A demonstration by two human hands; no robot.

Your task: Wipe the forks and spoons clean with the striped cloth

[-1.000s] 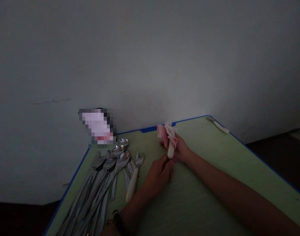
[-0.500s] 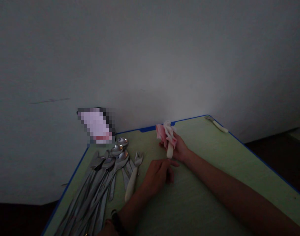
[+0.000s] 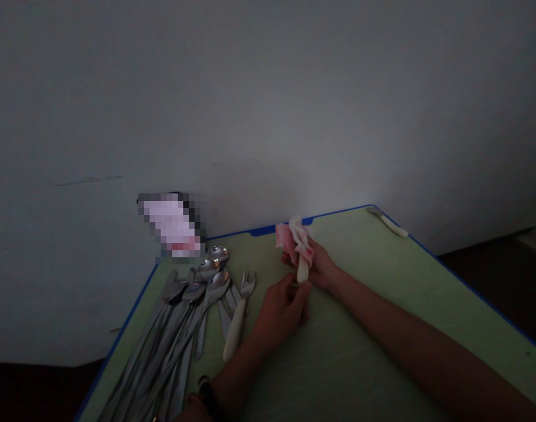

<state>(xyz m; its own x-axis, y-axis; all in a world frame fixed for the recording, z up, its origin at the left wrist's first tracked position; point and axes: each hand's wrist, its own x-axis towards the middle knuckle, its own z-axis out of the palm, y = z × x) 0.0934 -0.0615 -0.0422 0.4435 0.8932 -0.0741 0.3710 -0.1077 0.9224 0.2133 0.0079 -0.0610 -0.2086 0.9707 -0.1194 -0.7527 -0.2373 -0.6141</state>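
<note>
My right hand (image 3: 319, 265) is closed around a crumpled pink-and-white cloth (image 3: 298, 237) above the middle of the table. Out of the cloth's lower side pokes the cream-white handle (image 3: 302, 271) of a piece of cutlery; its head is hidden in the folds. The thumb and fingers of my left hand (image 3: 282, 308) close on the bottom end of that handle. Left of my left hand, a fork (image 3: 235, 328) with a cream handle lies on the table, tines pointing away.
A heap of metal spoons and other cutlery (image 3: 171, 334) covers the table's left side. Behind it a blurred phone-like device (image 3: 170, 225) leans near the wall. Another white-handled utensil (image 3: 389, 223) lies at the far right corner of the green table (image 3: 382, 275), which has a blue edge.
My left hand has gone from loosely bent fingers below the handle to a pinch on its end. The cloth and right hand have shifted very slightly left.
</note>
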